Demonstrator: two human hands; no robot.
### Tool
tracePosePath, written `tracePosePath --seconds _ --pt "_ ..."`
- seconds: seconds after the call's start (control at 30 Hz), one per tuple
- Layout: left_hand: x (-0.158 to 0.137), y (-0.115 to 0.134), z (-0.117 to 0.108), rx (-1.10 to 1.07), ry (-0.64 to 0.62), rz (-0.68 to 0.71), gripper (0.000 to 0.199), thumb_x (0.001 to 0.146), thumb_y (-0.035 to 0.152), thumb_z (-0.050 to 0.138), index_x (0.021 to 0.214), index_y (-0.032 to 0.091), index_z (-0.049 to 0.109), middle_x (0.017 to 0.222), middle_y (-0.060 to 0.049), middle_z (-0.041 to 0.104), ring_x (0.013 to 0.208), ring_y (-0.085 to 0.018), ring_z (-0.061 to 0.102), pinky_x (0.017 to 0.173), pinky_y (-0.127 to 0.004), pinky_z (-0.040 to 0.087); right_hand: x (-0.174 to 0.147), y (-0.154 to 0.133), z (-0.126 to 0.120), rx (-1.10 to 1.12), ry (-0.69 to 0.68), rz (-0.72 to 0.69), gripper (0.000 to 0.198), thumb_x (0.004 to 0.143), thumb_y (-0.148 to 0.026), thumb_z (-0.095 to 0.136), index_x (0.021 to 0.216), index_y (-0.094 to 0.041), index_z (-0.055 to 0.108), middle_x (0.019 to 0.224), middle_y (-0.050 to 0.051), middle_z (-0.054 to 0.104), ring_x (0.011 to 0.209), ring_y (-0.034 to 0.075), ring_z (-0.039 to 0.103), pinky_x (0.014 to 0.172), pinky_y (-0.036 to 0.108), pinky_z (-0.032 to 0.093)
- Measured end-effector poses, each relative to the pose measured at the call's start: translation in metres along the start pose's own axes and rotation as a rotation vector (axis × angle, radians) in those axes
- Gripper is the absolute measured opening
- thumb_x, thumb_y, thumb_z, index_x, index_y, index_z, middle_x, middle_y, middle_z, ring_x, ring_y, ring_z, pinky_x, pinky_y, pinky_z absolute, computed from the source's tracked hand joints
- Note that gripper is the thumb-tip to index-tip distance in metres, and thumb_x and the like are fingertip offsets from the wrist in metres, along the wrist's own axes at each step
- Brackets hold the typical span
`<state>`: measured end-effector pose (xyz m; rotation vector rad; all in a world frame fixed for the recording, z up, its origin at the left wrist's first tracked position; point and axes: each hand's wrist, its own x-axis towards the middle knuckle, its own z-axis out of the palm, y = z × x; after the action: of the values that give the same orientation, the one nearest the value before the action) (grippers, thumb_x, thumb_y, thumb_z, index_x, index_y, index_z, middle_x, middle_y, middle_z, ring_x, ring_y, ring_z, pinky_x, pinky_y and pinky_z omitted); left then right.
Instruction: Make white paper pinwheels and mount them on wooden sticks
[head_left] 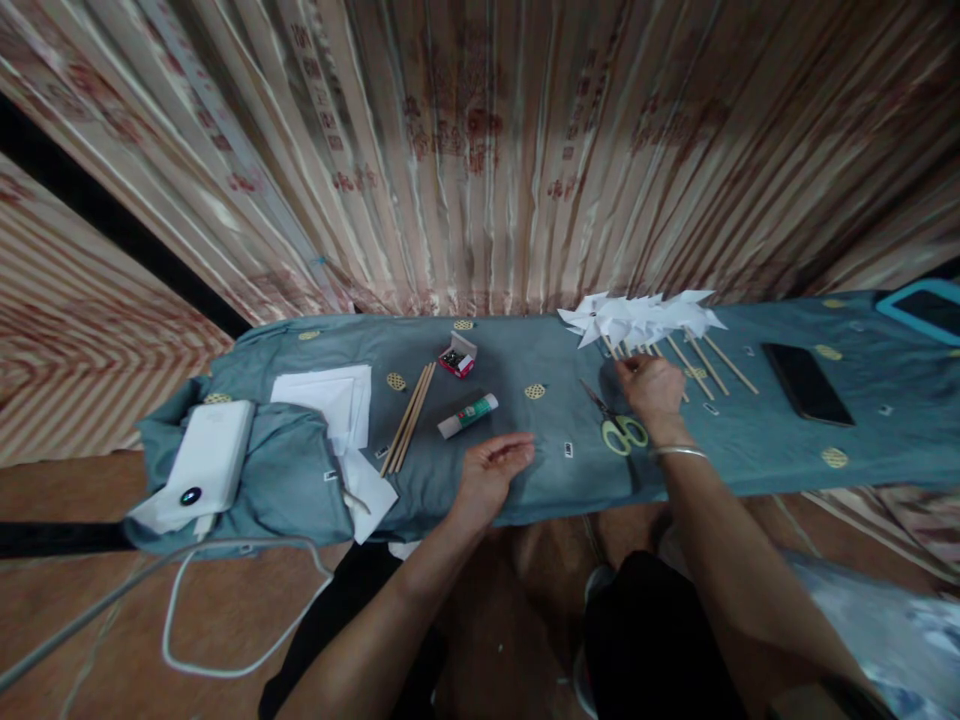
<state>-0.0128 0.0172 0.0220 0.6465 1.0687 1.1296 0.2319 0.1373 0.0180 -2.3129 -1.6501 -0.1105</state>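
On the cloth-covered bench (559, 350), an open red-and-white box (466, 351) holds small dark pieces (453, 357); right of it, the left hand (493, 472) is empty, fingers loosely bent. Farther right, pointed white paper pinwheels (643, 318) lie in an overlapping row, the right hand (651, 385) bent over their wooden sticks (730, 364), its grip unclear.

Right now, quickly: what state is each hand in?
Left hand: loosely open, nothing visible in it.
Right hand: fingers curled at the wooden sticks; whether it grips one cannot be told.
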Motion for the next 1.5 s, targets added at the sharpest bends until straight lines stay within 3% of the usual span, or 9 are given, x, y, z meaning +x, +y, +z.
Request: tracePosePath --seconds 0.3,0.63,0.77,0.93,1.17,1.37,1.5 --pt "-0.003 0.001 -0.002 -0.012 -0.009 0.003 0.034 0.049 0.032 0.088 0.078 0.016 0.077 0.073 -0.005 0.073 0.068 -0.014 0.064 0.075 -0.027 0.05 0.005 0.003 0.015 -0.03 -0.001 0.02 0.035 0.085 -0.037 0.054 0.092 -0.01 0.075 0.084 0.023 0.07 0.081 0.034 0.067 0.072 0.046 0.051" --pt "-0.009 -0.002 -0.008 -0.038 -0.025 0.005 0.033 0.051 0.03 0.087 0.078 0.015 0.077 0.075 -0.005 0.074 0.071 -0.015 0.066 0.078 -0.029 0.05 -0.006 0.007 0.006 -0.073 0.064 -0.071 0.039 0.086 -0.04 0.052 0.092 -0.007 0.072 0.077 0.021 0.068 0.075 0.032 0.064 0.066 0.04 0.046" --pt "-0.012 0.0 -0.011 -0.082 -0.026 -0.002 0.033 0.048 0.029 0.088 0.076 0.016 0.077 0.073 -0.004 0.073 0.069 -0.014 0.065 0.076 -0.028 0.05 -0.025 -0.006 -0.009 -0.038 0.068 -0.161 0.038 0.089 -0.039 0.048 0.094 -0.008 0.071 0.077 0.02 0.069 0.072 0.03 0.065 0.063 0.036 0.043" --pt "-0.019 0.002 -0.015 -0.109 -0.033 0.028 0.033 0.047 0.03 0.088 0.075 0.017 0.077 0.071 -0.002 0.072 0.068 -0.012 0.063 0.075 -0.026 0.049 -0.077 -0.038 -0.023 0.151 -0.05 -0.314 0.032 0.089 -0.039 0.049 0.095 -0.017 0.073 0.086 0.013 0.075 0.077 0.027 0.069 0.067 0.033 0.046" --pt "-0.047 0.024 -0.024 0.0 -0.115 0.096 0.033 0.051 0.043 0.086 0.066 0.015 0.075 0.062 -0.002 0.066 0.059 -0.011 0.055 0.063 -0.025 0.045 -0.151 -0.073 -0.014 0.432 -0.159 -0.629 0.027 0.093 -0.031 0.044 0.087 -0.02 0.068 0.09 0.008 0.075 0.083 0.023 0.069 0.077 0.032 0.05" --pt "-0.076 0.042 -0.027 0.087 -0.189 0.074 0.039 0.052 0.045 0.086 0.047 0.014 0.063 0.051 0.001 0.056 0.051 -0.008 0.046 0.053 -0.023 0.037 -0.161 -0.08 0.001 0.392 -0.131 -0.734 0.022 0.093 -0.026 0.044 0.084 -0.02 0.063 0.086 0.008 0.072 0.081 0.023 0.068 0.073 0.033 0.051" --pt "-0.091 0.073 -0.02 0.012 -0.287 0.093 0.026 0.059 0.041 0.085 0.063 0.018 0.075 0.066 -0.003 0.065 0.059 -0.012 0.057 0.059 -0.025 0.047 -0.161 -0.08 0.005 0.365 -0.055 -0.778 0.02 0.093 -0.026 0.043 0.086 -0.02 0.06 0.086 0.01 0.07 0.08 0.024 0.067 0.074 0.035 0.052"
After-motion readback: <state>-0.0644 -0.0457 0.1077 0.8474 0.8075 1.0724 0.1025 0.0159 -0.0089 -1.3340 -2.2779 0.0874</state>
